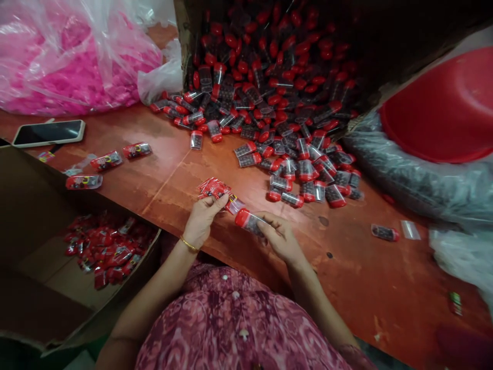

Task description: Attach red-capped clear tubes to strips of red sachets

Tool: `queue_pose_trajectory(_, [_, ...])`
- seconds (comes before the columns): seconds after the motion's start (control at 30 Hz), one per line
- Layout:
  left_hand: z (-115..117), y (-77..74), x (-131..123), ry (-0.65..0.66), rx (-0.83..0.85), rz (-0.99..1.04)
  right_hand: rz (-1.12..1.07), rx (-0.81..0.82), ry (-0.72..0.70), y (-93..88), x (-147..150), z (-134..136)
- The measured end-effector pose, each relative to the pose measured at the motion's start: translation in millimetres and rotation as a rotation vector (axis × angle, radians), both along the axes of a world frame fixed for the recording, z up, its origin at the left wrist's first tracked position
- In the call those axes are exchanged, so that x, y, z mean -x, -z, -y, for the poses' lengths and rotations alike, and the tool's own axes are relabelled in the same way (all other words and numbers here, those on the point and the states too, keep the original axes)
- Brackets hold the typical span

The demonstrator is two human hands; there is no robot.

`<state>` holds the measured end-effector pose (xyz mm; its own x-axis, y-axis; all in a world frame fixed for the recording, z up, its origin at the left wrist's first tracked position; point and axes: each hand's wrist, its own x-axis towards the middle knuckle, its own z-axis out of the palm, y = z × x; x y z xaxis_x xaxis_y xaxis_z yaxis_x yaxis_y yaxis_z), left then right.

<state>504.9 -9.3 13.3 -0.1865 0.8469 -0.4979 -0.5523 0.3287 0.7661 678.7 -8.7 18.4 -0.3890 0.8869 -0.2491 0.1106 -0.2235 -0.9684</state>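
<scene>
Reddish-brown table [162,174] spreads out before me, with a heap of tubes [292,133] spilling from a tipped carton [181,31]. My left hand [201,220] is closed on a bundle of red wrappers [212,187] near the table's front edge. My right hand [280,237] pinches one tube [248,221] by its clear body, with the red cap toward my left hand. Wrapped tubes [103,252] lie in the box [38,205] on my left.

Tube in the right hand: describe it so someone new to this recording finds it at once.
Start at the wooden table and the heap of red-capped tubes spilling from the carton. Come toward the near edge, to the right hand. The tube in its fingers is the only one held, its red cap pointing toward the red wrappers in the left hand.
</scene>
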Motion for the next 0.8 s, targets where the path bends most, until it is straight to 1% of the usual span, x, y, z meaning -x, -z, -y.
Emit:
queue_pose_trajectory(0.13, [3.0,-1.0,4.3,0.079,-0.052,-0.096,-0.005,0.078,-0.018,3.4,5.5,-6.0])
queue_pose_trajectory(0.23, [3.2,-1.4,5.1,0.102,-0.07,-0.092,-0.02,0.089,0.016,7.2,8.1,-6.9])
queue_pose_trajectory(0.37, [2.1,2.7,-3.8,0.045,-0.11,-0.016,-0.029,0.047,0.06,9.1,12.2,-4.6])
queue_pose_trajectory(0.47, [2.9,6.9,-14.2,0.007,-0.09,0.015,-0.038,-0.002,0.094,11.0,17.5,-3.5])
queue_pose_trajectory(0.57, [4.7,8.4,-22.1,-0.05,-0.077,0.044,-0.047,-0.042,0.168,16.3,24.9,-2.2])
queue_pose_trajectory(0.73, [6.5,8.2,-28.7,-0.134,-0.071,0.113,-0.143,0.003,0.227,27.2,37.8,2.0])
queue_pose_trajectory(0.8, [6.5,10.0,-32.3,-0.13,-0.093,0.098,-0.178,0.008,0.276,28.6,42.4,1.9])
